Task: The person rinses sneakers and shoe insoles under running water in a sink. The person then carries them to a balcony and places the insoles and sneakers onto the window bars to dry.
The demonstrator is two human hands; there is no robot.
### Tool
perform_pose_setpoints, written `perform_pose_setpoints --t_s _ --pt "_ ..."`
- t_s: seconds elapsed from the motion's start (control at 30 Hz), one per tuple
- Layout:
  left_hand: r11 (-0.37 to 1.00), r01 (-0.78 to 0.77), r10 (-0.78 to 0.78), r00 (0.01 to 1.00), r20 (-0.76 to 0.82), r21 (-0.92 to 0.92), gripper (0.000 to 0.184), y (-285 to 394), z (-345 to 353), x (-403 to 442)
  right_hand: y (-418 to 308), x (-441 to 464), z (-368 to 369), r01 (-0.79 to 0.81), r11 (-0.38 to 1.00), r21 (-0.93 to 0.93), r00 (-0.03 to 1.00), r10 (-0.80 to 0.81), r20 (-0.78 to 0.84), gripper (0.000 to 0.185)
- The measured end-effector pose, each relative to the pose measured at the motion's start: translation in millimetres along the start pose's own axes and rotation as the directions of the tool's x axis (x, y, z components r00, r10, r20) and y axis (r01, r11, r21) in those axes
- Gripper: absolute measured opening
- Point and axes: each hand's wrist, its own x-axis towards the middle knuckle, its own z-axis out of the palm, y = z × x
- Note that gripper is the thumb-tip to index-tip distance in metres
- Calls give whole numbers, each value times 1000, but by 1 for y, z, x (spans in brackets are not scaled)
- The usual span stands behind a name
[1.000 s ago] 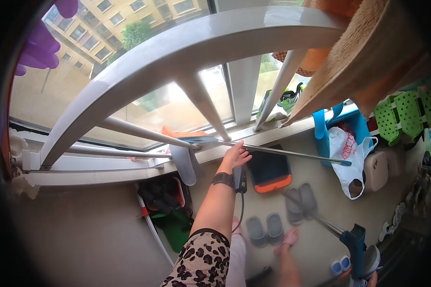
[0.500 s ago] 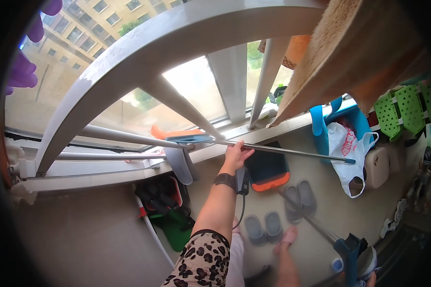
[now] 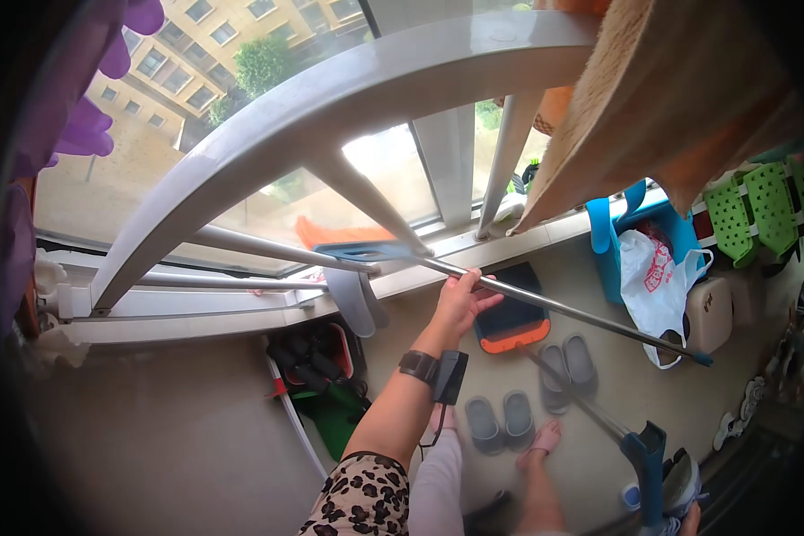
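holding broom (image 3: 545, 300) between thumb and fingers of left hand (image 3: 460, 306) | slanting lengthwise over floor (image 3: 179, 420), pointing bristles (image 3: 335, 232) to window (image 3: 390, 174), tip (image 3: 704, 359) to lower right | cannot tell grip of cropped right hand (image 3: 690, 520)

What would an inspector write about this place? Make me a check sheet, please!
Surface: brownish floor.
Job's things: broom raised, orange bristles near the window; dustpan lower down.
Clutter: grey slippers; white bag against a blue bin.
Hands: left hand holds the broom's pole; right hand mostly cut off, grip unclear.
Cables: black cable from the wrist box.
Surroundings: curved white frame; building outside.
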Motion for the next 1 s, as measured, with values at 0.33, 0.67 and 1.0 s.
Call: perform_pose_setpoints --t_s 0.33,0.67,1.0 --pt "985 -139 145 988 -52 103 26 35 58 -70 -109 -51 -166 91 981 -169 996 -92 0 51" --pt "975 -78 100 990 97 -206 31 41 153 -170 -202 -109 -310 190 942 -278 981 -194 15 52" --pt "856 77 -89 996 0 -512 26 -31 130 -251 -272 -123 -351 308 877 -368 951 -281 127 53"
